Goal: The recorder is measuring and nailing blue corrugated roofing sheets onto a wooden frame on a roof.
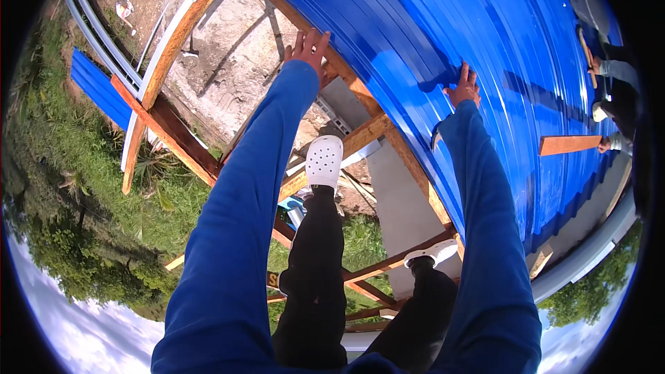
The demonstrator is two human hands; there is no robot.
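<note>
A blue ribbed metal roofing sheet is laid over the timber frame, ahead of the wearer and to the right. Along its near-left edge the left hand is placed, fingers spread and unclosed; nothing is seen gripped, and whether the edge is touched by the fingertips cannot be told. The right hand is set on the sheet's ribs, fingers apart and slightly bent; no object is seen enclosed.

The sheet's edge is followed by a wooden rafter, which is met by a crosspiece. The left foot is shod in a white perforated clog, positioned at the crosspiece; a second white clog is seen lower right, by another timber.

At the far right, a wooden board is held in a co-worker's hand; a grey bucket is noted above, on the blue surface. Far left, a smaller blue sheet is observed beside green grass.
</note>
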